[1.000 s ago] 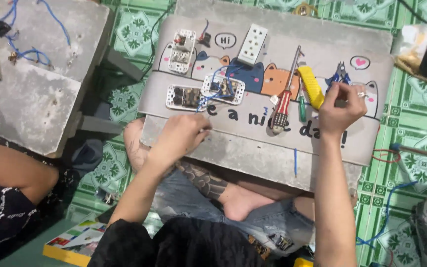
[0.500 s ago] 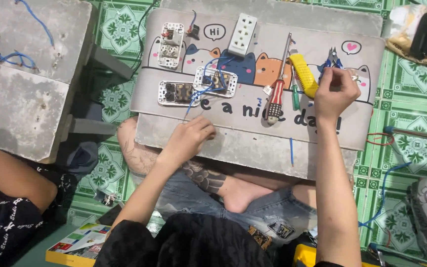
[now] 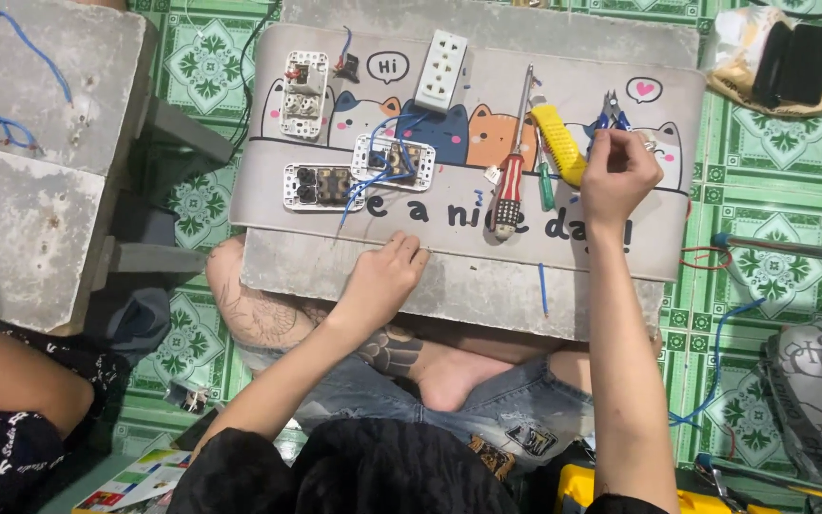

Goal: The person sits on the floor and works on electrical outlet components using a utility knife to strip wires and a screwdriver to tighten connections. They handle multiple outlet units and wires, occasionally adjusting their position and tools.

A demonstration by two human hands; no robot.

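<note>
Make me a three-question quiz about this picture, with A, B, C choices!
1. Where does the left hand rest?
A. mat's near edge
B. on the pouch
C. on the floor

2. What colour is the screwdriver handle?
A. green
B. red and black
C. white

3. What is the right hand doing?
A. lying flat
B. touching the pliers
C. holding a socket

Answers: 1 A, its fingers lie on the mat edge; 2 B, handle shows red with black; 3 B, its fingers meet the blue-handled pliers.
</note>
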